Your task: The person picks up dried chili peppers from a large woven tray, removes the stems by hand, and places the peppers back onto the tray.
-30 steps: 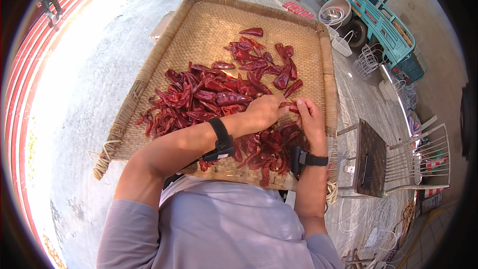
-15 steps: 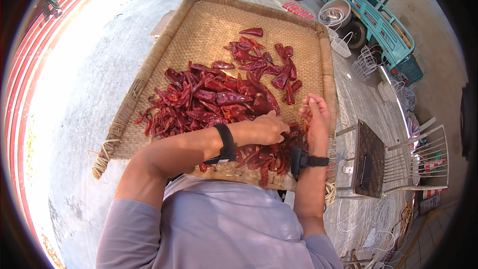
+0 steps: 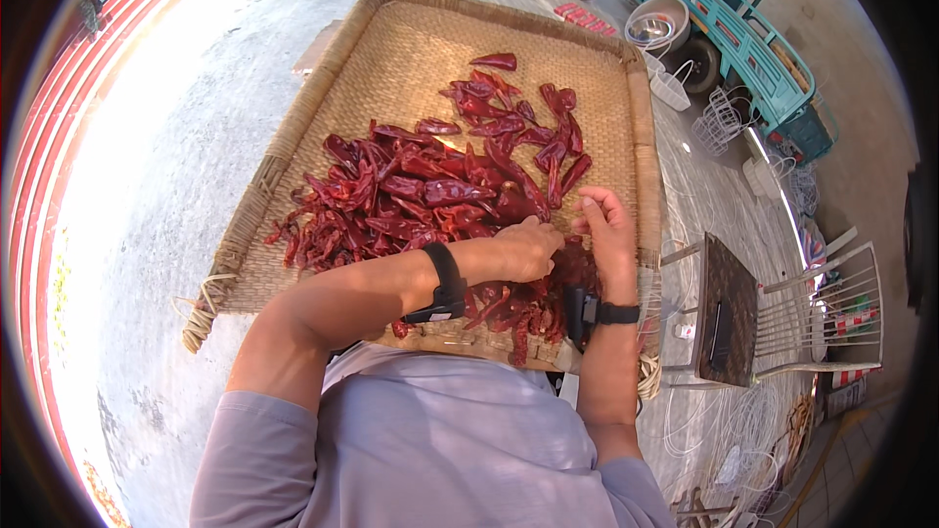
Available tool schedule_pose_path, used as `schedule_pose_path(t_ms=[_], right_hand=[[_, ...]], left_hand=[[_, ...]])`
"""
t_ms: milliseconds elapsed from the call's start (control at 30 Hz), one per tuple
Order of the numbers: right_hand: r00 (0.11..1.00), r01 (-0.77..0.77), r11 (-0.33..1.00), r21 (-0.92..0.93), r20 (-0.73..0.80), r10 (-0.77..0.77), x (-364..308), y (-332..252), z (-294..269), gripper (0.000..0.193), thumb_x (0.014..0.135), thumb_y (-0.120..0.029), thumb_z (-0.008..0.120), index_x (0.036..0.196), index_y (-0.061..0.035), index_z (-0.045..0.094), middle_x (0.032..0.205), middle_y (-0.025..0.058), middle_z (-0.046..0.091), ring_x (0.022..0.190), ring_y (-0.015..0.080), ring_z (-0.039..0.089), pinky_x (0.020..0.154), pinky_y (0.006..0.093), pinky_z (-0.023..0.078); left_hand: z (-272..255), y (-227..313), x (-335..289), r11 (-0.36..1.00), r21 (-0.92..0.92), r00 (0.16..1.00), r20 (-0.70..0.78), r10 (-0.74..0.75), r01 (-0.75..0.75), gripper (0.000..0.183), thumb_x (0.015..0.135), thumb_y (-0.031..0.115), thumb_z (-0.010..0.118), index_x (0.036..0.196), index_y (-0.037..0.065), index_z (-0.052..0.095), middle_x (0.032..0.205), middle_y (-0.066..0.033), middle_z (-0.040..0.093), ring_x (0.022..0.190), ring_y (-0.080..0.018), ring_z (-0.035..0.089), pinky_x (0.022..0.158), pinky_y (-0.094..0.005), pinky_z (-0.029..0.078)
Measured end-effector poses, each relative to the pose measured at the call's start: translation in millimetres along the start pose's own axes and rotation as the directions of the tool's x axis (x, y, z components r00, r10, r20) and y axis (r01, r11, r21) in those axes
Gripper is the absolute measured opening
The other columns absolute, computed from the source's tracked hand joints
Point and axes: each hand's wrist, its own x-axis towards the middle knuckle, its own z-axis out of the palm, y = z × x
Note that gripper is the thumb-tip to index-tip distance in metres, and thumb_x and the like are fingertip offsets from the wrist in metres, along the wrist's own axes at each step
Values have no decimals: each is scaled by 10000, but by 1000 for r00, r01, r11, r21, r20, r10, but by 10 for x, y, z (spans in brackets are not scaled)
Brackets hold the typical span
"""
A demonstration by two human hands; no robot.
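A big heap of dried red chili peppers (image 3: 421,186) lies on a woven bamboo tray (image 3: 421,39) in front of me. My left hand (image 3: 523,249) reaches across to the heap's right edge, closed with its fingers bent down among the peppers. Its fingertips are hidden, so whatever it grips does not show. Just right of it, my right hand (image 3: 608,235) is raised over the tray's right side. Its fingers are curled toward the thumb, and I cannot make out anything between them. Beneath both hands lie darker, shrivelled chili pieces (image 3: 528,313). A few looser chilies (image 3: 562,127) lie farther up.
Right of the tray stands a wooden chair (image 3: 729,313) with a dark object on its seat. Beyond are wire baskets (image 3: 722,122), a metal basin (image 3: 657,24) and a teal cargo tricycle (image 3: 753,49). Loose white cord (image 3: 724,440) lies on the floor. Red-edged steps (image 3: 59,166) run along the far left.
My right hand has moved a little left, closer to my left hand. Two chilies just above it have shifted slightly left. My left hand stays nearly in place.
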Motion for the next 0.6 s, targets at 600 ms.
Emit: schedule_pose_path(t_ms=[600], right_hand=[[997, -32, 975, -219, 66, 47, 6, 6, -40, 211, 897, -196, 569, 1011, -24, 615, 798, -4, 578, 634, 52, 492, 582, 199, 403]], left_hand=[[-180, -140, -56, 831, -551, 937, -324, -131, -74, 367, 734, 39, 611, 1090, -30, 559, 981, -152, 563, 833, -206, 576, 721, -320, 480]])
